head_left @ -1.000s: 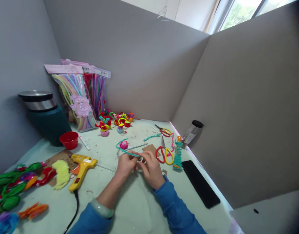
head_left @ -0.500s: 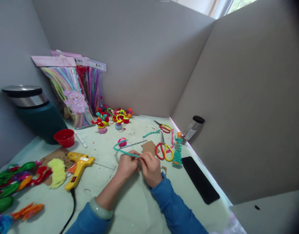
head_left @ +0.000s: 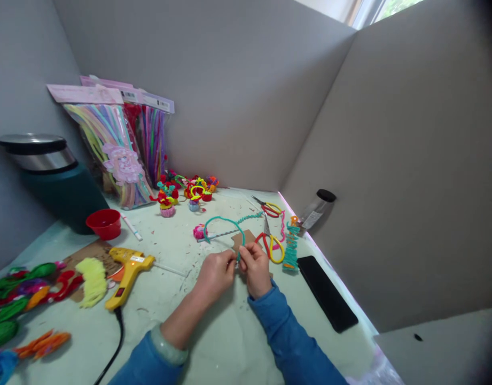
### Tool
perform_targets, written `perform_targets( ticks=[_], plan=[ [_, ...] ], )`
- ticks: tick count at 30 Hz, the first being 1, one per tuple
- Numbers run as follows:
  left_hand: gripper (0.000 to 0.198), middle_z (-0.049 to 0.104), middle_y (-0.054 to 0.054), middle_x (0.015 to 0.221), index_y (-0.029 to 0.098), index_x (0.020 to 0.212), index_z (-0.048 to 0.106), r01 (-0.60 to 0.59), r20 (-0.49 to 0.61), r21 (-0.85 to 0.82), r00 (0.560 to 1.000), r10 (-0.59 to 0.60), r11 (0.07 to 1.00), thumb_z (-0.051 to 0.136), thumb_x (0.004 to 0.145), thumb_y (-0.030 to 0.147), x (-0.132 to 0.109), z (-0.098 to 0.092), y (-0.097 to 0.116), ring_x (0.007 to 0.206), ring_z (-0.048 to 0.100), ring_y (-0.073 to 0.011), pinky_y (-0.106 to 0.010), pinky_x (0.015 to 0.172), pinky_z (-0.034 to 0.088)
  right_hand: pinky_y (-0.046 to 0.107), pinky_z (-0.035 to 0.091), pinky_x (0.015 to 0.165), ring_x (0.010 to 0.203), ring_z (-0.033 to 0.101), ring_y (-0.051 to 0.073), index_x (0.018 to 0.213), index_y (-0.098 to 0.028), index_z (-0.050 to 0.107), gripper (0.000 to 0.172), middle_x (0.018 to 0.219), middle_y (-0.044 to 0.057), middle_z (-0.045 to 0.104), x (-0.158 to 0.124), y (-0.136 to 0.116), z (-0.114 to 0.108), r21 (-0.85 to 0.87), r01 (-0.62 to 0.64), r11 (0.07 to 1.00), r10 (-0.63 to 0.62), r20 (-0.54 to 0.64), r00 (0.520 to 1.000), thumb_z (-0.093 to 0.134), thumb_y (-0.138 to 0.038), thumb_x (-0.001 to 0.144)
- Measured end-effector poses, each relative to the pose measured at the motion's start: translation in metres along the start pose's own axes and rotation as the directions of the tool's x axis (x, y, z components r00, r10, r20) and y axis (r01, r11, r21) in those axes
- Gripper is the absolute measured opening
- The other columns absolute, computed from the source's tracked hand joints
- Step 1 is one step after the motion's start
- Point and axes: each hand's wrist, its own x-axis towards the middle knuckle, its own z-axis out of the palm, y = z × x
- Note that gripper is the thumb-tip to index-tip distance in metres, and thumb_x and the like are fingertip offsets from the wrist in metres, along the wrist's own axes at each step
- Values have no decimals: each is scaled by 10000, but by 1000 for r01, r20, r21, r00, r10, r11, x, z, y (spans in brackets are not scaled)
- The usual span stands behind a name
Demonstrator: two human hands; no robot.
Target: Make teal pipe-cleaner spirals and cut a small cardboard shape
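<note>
My left hand [head_left: 214, 272] and my right hand [head_left: 255, 269] meet over the middle of the pale green table [head_left: 225, 331], both pinched on the near end of a teal pipe cleaner [head_left: 221, 220]. The pipe cleaner arches up and away from my fingers in a loop. Just beyond it lie a small pink pompom piece [head_left: 198, 231], a thin metal rod [head_left: 218, 235] and a scrap of brown cardboard [head_left: 243, 239]. Red-and-yellow scissors [head_left: 271, 245] rest right of my right hand.
A yellow glue gun [head_left: 127, 269] with a black cord lies to the left, near a red bowl [head_left: 104, 223] and a dark bin [head_left: 55, 182]. Packs of pipe cleaners [head_left: 117, 149] lean on the back wall. A black phone [head_left: 326, 292] lies at the right edge. Coloured craft pieces [head_left: 17, 291] crowd the left.
The teal pipe cleaner has swung from lying flat toward the left into a raised loop. Both hands shifted slightly right and away, still pinched together on it.
</note>
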Motion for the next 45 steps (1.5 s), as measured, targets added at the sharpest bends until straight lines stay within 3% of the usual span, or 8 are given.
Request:
perform_targets(
  ticks=[8,14,24,27,31,35,38,45],
  plan=[
    [206,683,-25,674,194,824,693,63,25,-39,998,-62,997,490,785,193,1,0,-6,577,569,-126,-209,584,360,177,240,370,344,321,52,742,-178,525,235,406,-103,428,3,1,-1,-98,-8,995,6,-28,1000,643,-381,741],
    [171,698,-34,725,200,798,695,73,17,27,997,-73,997,527,771,222,0,0,-3,606,574,-131,-216,582,336,194,329,439,475,405,77,716,-165,537,244,570,-55,490,3,3,1,-244,77,967,-108,-117,987,662,-375,700],
    [196,667,-36,645,194,738,682,25,-53,-55,998,-27,998,493,775,231,-1,4,-5,555,550,-135,-223,561,332,208,349,477,497,405,85,713,-174,536,220,588,-53,483,0,2,4,-231,92,969,-129,-153,980,653,-360,708],
    [193,641,-24,594,178,690,665,44,-53,-87,997,-48,995,490,757,223,-1,5,-3,518,530,-123,-219,535,333,201,301,426,445,360,75,724,-180,528,227,532,-74,440,0,1,4,-184,47,982,-75,-150,986,659,-363,698],
    [152,577,6,511,153,665,627,170,43,-304,985,-165,937,509,720,231,2,5,-3,443,505,-106,-210,486,351,191,247,392,406,307,56,731,-179,511,239,506,-90,407,1,0,4,-82,-30,996,19,-123,992,659,-363,700],
    [155,595,10,565,133,698,608,312,210,-542,949,-234,780,571,683,283,7,6,-6,394,506,-90,-207,436,364,193,280,411,436,355,61,744,-174,523,248,559,-74,461,2,-1,4,-69,-9,998,1,-113,994,669,-367,691],
    [176,632,-5,625,126,724,621,357,258,-589,933,-250,725,619,645,283,8,6,-9,392,514,-81,-202,427,368,196,261,396,415,333,58,736,-174,529,252,541,-77,456,1,-5,5,-109,3,994,-15,-114,993,665,-381,691],
    [211,603,0,535,134,696,643,261,157,-472,965,-211,842,578,711,335,5,4,-8,408,526,-98,-200,437,362,193,264,399,396,319,59,740,-182,516,236,477,-93,410,-2,-10,7,-112,17,994,-28,-101,995,657,-369,707]
  ],
)
